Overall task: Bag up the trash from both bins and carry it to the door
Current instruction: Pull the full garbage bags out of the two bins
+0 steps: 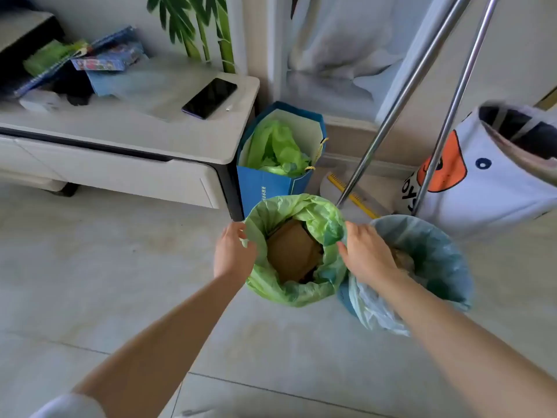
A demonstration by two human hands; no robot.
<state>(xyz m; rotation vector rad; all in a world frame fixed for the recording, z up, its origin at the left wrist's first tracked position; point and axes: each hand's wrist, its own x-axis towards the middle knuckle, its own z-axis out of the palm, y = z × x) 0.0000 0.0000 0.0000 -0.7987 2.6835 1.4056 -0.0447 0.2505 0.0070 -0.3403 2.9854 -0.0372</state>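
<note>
Two small bins stand side by side on the floor. The left bin is lined with a green trash bag and holds brown cardboard. The right bin has a pale blue trash bag with light crumpled trash inside. My left hand grips the green bag's left rim, fingers curled over it. My right hand pinches the green bag's right rim, and its wrist lies across the blue bin's edge.
A blue paper bag stuffed with green plastic stands behind the green bin, against a white cabinet with a phone on top. Two metal poles slant down at right, beside a white fabric basket.
</note>
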